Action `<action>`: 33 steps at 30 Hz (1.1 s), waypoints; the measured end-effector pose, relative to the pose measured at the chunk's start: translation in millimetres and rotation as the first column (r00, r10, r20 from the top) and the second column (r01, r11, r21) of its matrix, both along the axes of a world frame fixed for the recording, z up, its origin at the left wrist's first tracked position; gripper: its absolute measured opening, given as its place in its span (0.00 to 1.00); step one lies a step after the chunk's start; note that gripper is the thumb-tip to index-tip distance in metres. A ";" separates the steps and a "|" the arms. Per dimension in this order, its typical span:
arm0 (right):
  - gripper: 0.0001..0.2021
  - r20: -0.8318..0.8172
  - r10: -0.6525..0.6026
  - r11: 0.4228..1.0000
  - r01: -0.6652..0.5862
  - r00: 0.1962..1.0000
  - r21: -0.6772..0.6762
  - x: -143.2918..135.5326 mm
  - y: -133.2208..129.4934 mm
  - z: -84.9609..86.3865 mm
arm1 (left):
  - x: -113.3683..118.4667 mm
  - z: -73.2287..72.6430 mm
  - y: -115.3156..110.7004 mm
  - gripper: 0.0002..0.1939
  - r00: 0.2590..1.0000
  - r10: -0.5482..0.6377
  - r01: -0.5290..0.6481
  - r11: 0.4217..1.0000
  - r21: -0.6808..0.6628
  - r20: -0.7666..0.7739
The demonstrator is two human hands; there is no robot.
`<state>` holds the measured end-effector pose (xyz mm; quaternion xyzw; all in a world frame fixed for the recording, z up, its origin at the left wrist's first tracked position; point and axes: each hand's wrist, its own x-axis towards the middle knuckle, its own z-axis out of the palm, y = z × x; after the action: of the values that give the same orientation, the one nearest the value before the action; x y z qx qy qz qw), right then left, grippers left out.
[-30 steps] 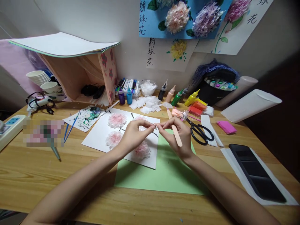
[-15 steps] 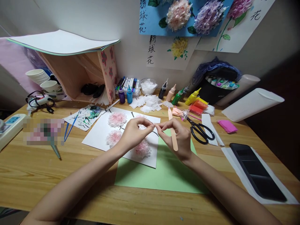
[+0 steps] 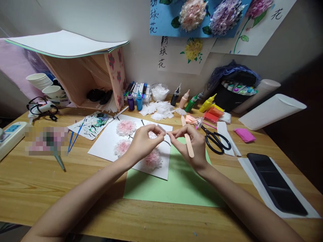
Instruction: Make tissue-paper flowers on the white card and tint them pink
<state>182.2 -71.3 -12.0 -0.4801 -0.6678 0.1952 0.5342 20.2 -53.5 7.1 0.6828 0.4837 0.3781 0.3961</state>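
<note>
My left hand (image 3: pixel 147 141) is closed in a pinch on a small pale piece of tissue paper (image 3: pixel 162 128), mostly hidden by the fingers. Meeting it fingertip to fingertip, my right hand (image 3: pixel 193 144) also pinches, and a flat wooden craft stick (image 3: pixel 188 145) is tucked between its fingers, slanting downward. Both hands are above a white sheet (image 3: pixel 103 145) that bears several fluffy pink-and-white paper flowers (image 3: pixel 126 128) and dark painted stems. Under that sheet lies a larger green sheet (image 3: pixel 161 191). Part of the flower behind my left fingers is hidden.
Loose white tissue pieces (image 3: pixel 161 111) lie behind the sheet, near a clear bowl (image 3: pixel 160 92) and several paint bottles (image 3: pixel 175 98). Black scissors (image 3: pixel 217 143) and a black tray (image 3: pixel 276 185) are on the right. Paintbrushes (image 3: pixel 76 136) and a paint-smeared paper (image 3: pixel 92 127) lie left.
The pale piece of tissue paper now shows above my left fingertips. My right fingers have shifted slightly, and the craft stick's lower end has swung a little up and to the right.
</note>
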 end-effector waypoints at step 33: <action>0.15 -0.308 0.116 0.908 -0.226 0.944 -0.352 12.5 15.3 9.1 | -7.3 -5.8 16.1 0.15 0.981 -0.028 0.071 0.973 -0.221 0.192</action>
<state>194.7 -56.0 -2.9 -0.4815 -0.5744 0.4340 0.5000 12.9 -37.4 1.3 0.6063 0.4669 0.3729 0.5248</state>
